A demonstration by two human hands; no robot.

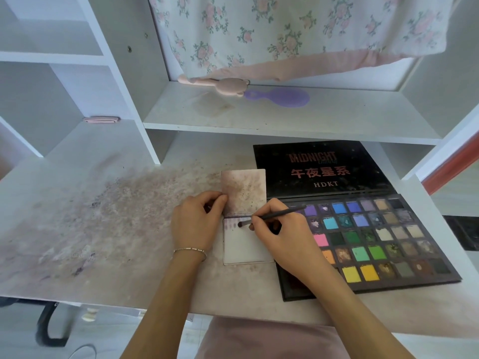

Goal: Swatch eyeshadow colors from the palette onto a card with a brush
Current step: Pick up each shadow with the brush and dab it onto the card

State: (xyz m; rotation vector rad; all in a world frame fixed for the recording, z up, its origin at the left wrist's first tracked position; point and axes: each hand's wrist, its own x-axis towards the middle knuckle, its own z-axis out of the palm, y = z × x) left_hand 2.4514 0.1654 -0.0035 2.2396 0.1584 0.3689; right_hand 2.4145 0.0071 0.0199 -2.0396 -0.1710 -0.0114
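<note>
Under white shelving hung with floral cloth point(285, 29), white tabletop point(103, 229) smeared with dusty mauve powder. Black palette point(375, 242) open at right, matte colour squares in rows. Small white card point(243, 244) touching its left edge, purple swatches along top. Left hand point(197, 224) pinches card's upper left corner. Right hand point(280, 229) in a curled grip round thin dark brush point(269, 216), tip on card.

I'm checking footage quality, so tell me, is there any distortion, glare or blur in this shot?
Head view: wide-angle bending curves the shelf edges; soft daylight, no harsh glare; the brush and card are reasonably sharp, and the palette lid lettering is readable.
</note>
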